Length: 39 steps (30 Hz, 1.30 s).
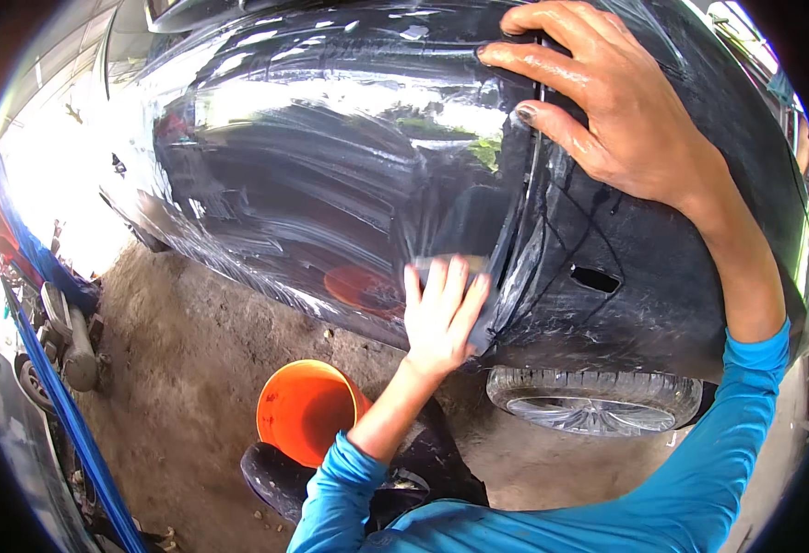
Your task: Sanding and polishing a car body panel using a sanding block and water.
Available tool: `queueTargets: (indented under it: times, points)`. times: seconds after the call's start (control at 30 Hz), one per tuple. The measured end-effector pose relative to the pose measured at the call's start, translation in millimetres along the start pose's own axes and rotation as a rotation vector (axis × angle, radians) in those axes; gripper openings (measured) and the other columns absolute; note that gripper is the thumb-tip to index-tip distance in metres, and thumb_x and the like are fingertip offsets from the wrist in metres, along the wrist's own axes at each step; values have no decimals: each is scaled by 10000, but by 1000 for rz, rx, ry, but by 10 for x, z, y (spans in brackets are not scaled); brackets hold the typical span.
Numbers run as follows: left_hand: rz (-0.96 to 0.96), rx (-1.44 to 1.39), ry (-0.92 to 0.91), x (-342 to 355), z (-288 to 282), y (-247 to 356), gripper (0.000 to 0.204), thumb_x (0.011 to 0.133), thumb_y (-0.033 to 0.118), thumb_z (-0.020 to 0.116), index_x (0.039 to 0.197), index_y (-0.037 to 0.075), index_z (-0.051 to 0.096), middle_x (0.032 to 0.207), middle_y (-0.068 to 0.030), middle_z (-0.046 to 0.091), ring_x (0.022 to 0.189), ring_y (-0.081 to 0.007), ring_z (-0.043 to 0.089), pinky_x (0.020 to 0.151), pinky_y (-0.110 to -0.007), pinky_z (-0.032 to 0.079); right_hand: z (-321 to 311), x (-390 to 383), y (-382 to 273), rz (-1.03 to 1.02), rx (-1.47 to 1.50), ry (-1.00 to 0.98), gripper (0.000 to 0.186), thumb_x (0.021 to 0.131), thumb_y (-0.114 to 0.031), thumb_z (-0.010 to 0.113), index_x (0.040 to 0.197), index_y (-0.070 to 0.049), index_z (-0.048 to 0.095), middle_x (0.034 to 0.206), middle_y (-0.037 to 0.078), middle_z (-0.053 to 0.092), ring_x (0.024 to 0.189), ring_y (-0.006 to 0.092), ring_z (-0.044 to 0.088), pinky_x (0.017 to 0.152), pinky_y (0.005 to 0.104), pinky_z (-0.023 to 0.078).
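My left hand (443,313) lies flat against the wet black car door (284,175), low down beside the panel gap, with its fingers stretched out. A thin pale edge shows at its fingertips; I cannot tell whether this is a pad, a sheet or wet film. Higher up, my right hand (607,106) rests with spread, bent fingers across the gap between the door and the dark fender (662,267). Its fingertips are smeared dark. Pale streaks and bright reflections cover the door.
An orange bucket (307,412) stands on the dirt floor (183,359) by my bent leg. A car wheel (598,403) sits below the fender, which has a small rectangular hole (595,279). At the left are a blue bar (72,424) and loose car parts (77,346).
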<state>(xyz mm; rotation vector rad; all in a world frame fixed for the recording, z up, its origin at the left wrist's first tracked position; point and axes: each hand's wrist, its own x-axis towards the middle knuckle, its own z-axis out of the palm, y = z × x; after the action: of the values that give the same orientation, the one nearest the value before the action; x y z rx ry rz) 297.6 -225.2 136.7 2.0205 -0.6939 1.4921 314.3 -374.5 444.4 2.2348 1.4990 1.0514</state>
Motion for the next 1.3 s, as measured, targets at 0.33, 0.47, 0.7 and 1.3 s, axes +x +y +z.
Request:
queueTargets:
  times: [0.33, 0.47, 0.7, 1.3]
  points:
    - [-235, 231, 203, 948, -858, -1336, 684, 796, 60, 601, 1462, 67, 443, 1547, -215, 350, 1452, -403, 285, 1191, -559, 155, -52, -162, -5, 59, -91, 37, 493, 756, -16, 671, 1242, -67, 610, 1358, 140, 531, 1273, 352, 488, 1069, 450, 376]
    - [-407, 124, 360, 868, -964, -1593, 587, 881, 33, 514, 1461, 19, 424, 1550, -243, 324, 1469, -376, 263, 1215, -510, 112, -20, -28, -72, 115, -104, -23, 480, 765, -29, 676, 1238, -66, 613, 1360, 141, 524, 1291, 358, 470, 1078, 451, 369]
    - [-549, 274, 204, 180, -464, -1093, 663, 877, 66, 512, 1485, -73, 286, 1585, -288, 191, 1501, -392, 127, 1223, -502, 54, -99, -168, -40, 107, -234, -92, 513, 817, -68, 627, 1328, -75, 578, 1433, 153, 481, 1358, 356, 421, 1129, 447, 321]
    - [-1249, -215, 789, -881, -596, -2666, 515, 1040, 411, 414, 1289, -36, 473, 1176, -208, 599, 998, -286, 566, 941, -394, 415, 110, -157, 118, 140, -341, -198, 494, 955, -60, 513, 1446, -79, 461, 1525, 141, 405, 1421, 317, 378, 1161, 430, 298]
